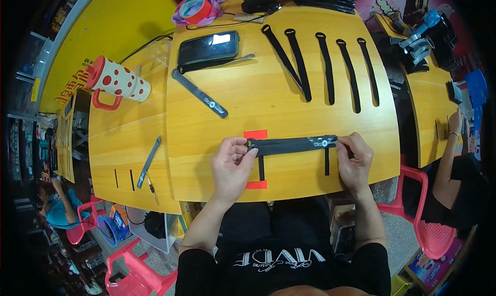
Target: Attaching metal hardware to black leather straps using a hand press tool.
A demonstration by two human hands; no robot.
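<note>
Left hand (233,159): fingers pinched on the left end of a black strap (292,144), just under a red tape mark (256,134).
Right hand (355,154): fingers closed on the strap's right end, beside its small printed label.
Strap: stretched level between both hands, lying across the near part of the yellow counter (268,99), over two short black lines marked on the wood.
Second red mark (257,184): at the counter's near edge, below the left hand.
Five more straps (326,68): laid out in a row farther back, well apart from the hands.
Grey strip (199,93): lying slanted on the left, near a dark phone (208,47).
Spotted cup (118,80): on its side on the neighbouring counter, red handle down.
Tape roll (195,9): at the far edge.
</note>
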